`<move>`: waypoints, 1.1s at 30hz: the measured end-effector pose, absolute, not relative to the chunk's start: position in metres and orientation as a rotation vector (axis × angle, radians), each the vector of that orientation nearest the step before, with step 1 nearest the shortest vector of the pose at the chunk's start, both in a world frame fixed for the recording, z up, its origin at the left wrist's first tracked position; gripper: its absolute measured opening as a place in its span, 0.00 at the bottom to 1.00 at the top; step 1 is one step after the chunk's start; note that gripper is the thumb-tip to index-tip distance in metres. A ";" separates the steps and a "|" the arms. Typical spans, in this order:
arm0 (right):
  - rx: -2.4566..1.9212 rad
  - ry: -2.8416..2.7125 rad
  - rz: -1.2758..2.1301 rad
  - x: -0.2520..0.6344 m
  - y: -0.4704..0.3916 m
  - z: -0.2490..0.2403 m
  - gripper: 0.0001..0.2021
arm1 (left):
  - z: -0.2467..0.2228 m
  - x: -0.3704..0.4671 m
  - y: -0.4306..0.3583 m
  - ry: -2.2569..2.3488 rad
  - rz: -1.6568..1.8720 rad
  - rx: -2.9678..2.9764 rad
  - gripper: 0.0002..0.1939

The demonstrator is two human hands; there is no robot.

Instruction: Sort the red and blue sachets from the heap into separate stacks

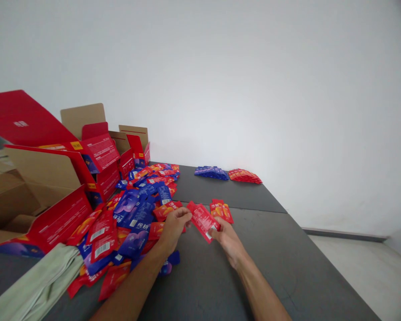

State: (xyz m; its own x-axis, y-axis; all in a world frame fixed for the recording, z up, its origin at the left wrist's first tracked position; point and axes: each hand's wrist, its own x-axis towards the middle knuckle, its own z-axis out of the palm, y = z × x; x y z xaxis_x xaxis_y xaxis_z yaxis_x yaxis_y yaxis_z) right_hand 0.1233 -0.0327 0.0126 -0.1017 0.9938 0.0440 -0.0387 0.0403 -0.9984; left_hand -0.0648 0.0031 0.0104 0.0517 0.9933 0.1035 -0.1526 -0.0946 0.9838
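1 blue sachet [135,238] bears white lettering: "纯", 2nd character unclear. Held red sachet [202,219]: white print, too small to read.

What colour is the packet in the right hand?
The packet is red with white print, best seen in the head view.

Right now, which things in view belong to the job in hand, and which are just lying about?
Seemingly part of the job:
Red packet, held in right hand
Red packets lying beyond it
Mixed packet pile
Blue row, red row

Probably just lying about:
Pale green cloth
Open boxes, perhaps; no hand touches them
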 end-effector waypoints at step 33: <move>-0.905 -1.121 1.425 0.100 -0.037 0.012 0.15 | 0.009 -0.048 -0.010 0.867 1.181 1.098 0.12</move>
State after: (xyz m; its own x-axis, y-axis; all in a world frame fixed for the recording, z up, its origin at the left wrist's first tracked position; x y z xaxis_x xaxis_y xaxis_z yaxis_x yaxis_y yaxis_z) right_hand 0.0998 -0.0372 0.0118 -0.1527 0.9872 0.0451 -0.2758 0.0012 -0.9612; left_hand -0.0485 -0.0097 0.0094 0.1953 0.9803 0.0286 -0.2659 0.0248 0.9637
